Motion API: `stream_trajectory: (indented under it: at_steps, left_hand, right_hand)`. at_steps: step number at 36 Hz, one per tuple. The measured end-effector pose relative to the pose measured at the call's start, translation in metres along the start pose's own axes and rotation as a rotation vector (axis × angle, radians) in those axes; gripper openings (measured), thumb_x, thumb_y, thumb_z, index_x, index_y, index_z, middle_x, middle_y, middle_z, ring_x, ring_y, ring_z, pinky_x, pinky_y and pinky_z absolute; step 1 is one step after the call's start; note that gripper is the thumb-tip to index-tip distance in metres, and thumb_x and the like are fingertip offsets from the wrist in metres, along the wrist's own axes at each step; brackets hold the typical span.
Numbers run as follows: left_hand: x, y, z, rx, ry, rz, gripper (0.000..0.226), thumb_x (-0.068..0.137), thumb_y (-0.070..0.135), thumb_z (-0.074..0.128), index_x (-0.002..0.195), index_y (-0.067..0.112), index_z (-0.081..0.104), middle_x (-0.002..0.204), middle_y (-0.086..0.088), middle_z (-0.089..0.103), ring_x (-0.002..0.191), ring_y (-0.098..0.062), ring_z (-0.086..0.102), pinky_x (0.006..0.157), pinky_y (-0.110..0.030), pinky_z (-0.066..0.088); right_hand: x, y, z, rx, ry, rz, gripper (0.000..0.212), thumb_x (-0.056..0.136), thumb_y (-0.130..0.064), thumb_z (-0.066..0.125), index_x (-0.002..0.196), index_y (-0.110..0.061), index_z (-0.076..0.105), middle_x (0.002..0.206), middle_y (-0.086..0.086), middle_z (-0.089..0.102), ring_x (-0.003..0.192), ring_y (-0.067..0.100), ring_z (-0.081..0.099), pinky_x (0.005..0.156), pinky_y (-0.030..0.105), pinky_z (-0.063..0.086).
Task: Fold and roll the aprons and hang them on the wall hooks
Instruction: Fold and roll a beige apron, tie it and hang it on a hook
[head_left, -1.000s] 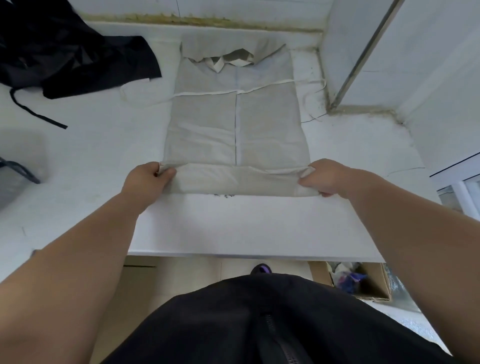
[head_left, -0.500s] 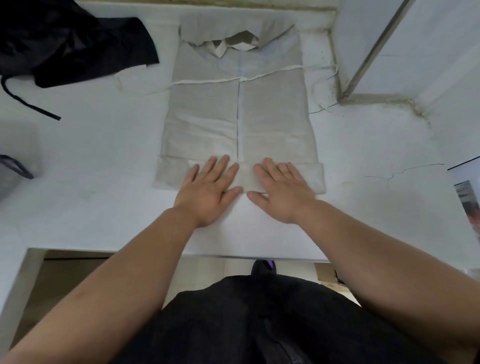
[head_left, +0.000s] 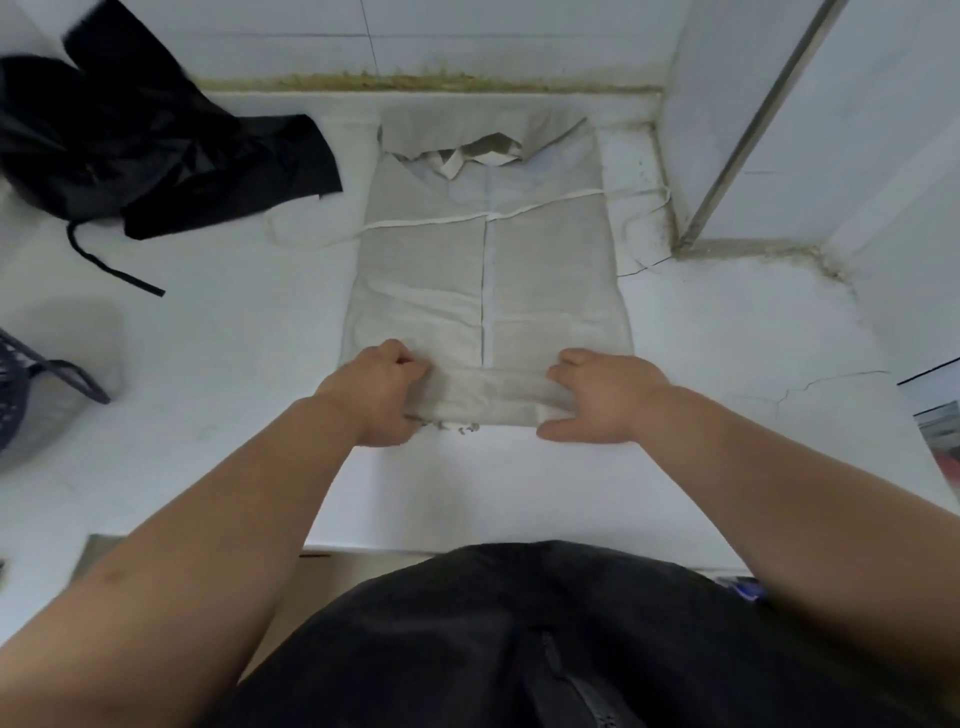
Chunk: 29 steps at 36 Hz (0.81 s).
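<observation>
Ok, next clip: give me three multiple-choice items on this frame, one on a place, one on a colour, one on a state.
1. Where is the black apron?
A. far left of the counter
B. on a wall hook
C. in the basket

2. What colour is the apron being rolled?
A. red
B. light grey
C. navy

3. What state is the near end of the grey apron in?
A. flat and unfolded
B. rolled up under both hands
C. hanging off the counter edge

Answers:
1 A, it lies crumpled by the back wall at left.
2 B, pale grey cloth with white ties.
3 B, the left hand and right hand grip a roll at its near edge.
</observation>
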<state>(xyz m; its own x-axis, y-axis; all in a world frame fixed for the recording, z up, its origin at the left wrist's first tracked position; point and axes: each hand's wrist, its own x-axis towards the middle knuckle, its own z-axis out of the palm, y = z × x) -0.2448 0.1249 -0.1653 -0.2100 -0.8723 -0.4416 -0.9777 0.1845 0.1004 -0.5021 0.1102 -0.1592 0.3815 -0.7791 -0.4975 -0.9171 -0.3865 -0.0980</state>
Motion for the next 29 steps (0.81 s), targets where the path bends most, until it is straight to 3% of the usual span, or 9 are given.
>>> stream_trajectory:
  at_steps: [3, 6, 11, 14, 16, 21, 23, 26, 29]
  left_hand:
    - [0.001, 0.007, -0.002, 0.156, -0.042, -0.013, 0.061, 0.085, 0.036, 0.062, 0.139, 0.02, 0.037, 0.133, -0.004, 0.034, 0.119, -0.023, 0.042, 0.088, -0.038, 0.05]
    - [0.001, 0.018, -0.006, 0.258, -0.031, -0.03, 0.053, 0.089, 0.028, 0.057, 0.136, 0.016, 0.035, 0.126, -0.008, 0.039, 0.107, -0.025, 0.05, 0.071, -0.033, 0.046]
    - [0.003, 0.021, -0.013, 0.196, -0.009, -0.051, 0.046, 0.092, 0.025, 0.045, 0.137, 0.02, 0.039, 0.122, -0.008, 0.048, 0.106, -0.031, 0.055, 0.076, -0.035, 0.043]
    - [0.006, 0.017, -0.016, 0.125, 0.026, -0.046, 0.027, 0.091, 0.021, 0.039, 0.111, 0.019, 0.057, 0.102, -0.005, 0.055, 0.094, -0.028, 0.055, 0.07, -0.031, 0.041]
    - [0.009, 0.011, -0.017, 0.066, 0.03, -0.039, 0.021, 0.091, 0.022, 0.038, 0.088, 0.018, 0.058, 0.088, -0.002, 0.056, 0.085, -0.026, 0.055, 0.065, -0.029, 0.04]
    - [0.011, -0.01, -0.027, -0.178, -0.018, -0.032, 0.031, 0.098, 0.028, 0.04, 0.106, 0.016, 0.067, 0.099, -0.003, 0.067, 0.094, -0.023, 0.057, 0.082, -0.034, 0.048]
    - [0.014, -0.018, -0.035, -0.295, -0.056, -0.038, 0.031, 0.099, 0.031, 0.043, 0.098, 0.011, 0.066, 0.092, -0.004, 0.063, 0.088, -0.021, 0.054, 0.075, -0.029, 0.042]
    - [0.02, -0.028, -0.043, -0.424, -0.075, -0.084, 0.036, 0.097, 0.041, 0.049, 0.077, 0.012, 0.059, 0.077, -0.002, 0.054, 0.077, -0.02, 0.048, 0.065, -0.029, 0.033]
    - [0.026, -0.043, -0.045, -0.55, -0.054, -0.144, 0.045, 0.09, 0.051, 0.057, 0.087, 0.007, 0.066, 0.085, -0.005, 0.059, 0.078, -0.019, 0.051, 0.069, -0.028, 0.036]
  right_hand:
    - [0.006, -0.005, -0.006, -0.043, 0.007, -0.001, 0.059, 0.082, -0.06, 0.053, 0.124, -0.019, 0.055, 0.123, 0.0, 0.043, 0.106, 0.023, 0.055, 0.079, 0.032, 0.046]
    - [0.007, -0.011, -0.009, -0.11, 0.022, -0.025, 0.046, 0.087, -0.053, 0.047, 0.109, -0.015, 0.06, 0.106, 0.002, 0.048, 0.093, 0.025, 0.057, 0.071, 0.031, 0.045]
    - [0.006, -0.009, -0.009, -0.085, 0.02, -0.046, 0.042, 0.085, -0.056, 0.047, 0.105, -0.019, 0.052, 0.089, -0.003, 0.041, 0.091, 0.022, 0.055, 0.067, 0.03, 0.04]
    - [0.007, -0.012, -0.008, -0.082, -0.035, -0.041, 0.061, 0.079, -0.061, 0.054, 0.127, -0.025, 0.043, 0.107, -0.001, 0.046, 0.095, 0.022, 0.054, 0.067, 0.03, 0.041]
    - [0.009, -0.016, -0.004, -0.073, -0.024, -0.02, 0.066, 0.081, -0.057, 0.054, 0.136, -0.025, 0.038, 0.12, 0.0, 0.044, 0.102, 0.023, 0.055, 0.068, 0.03, 0.041]
    - [0.01, -0.019, -0.005, -0.059, -0.003, 0.021, 0.047, 0.089, -0.033, 0.046, 0.136, -0.027, 0.042, 0.122, 0.0, 0.045, 0.104, 0.022, 0.055, 0.066, 0.029, 0.039]
    - [0.013, -0.016, -0.013, -0.008, -0.004, 0.064, 0.037, 0.089, -0.027, 0.045, 0.125, -0.026, 0.053, 0.117, 0.0, 0.051, 0.104, 0.023, 0.055, 0.072, 0.031, 0.043]
    - [0.021, -0.006, -0.026, 0.12, 0.021, 0.14, 0.011, 0.089, -0.024, 0.045, 0.086, -0.021, 0.056, 0.104, 0.003, 0.059, 0.091, 0.024, 0.052, 0.07, 0.027, 0.038]
    - [0.031, 0.011, -0.036, 0.169, -0.021, 0.159, 0.011, 0.09, -0.024, 0.047, 0.082, -0.02, 0.054, 0.1, 0.005, 0.056, 0.091, 0.024, 0.049, 0.072, 0.026, 0.035]
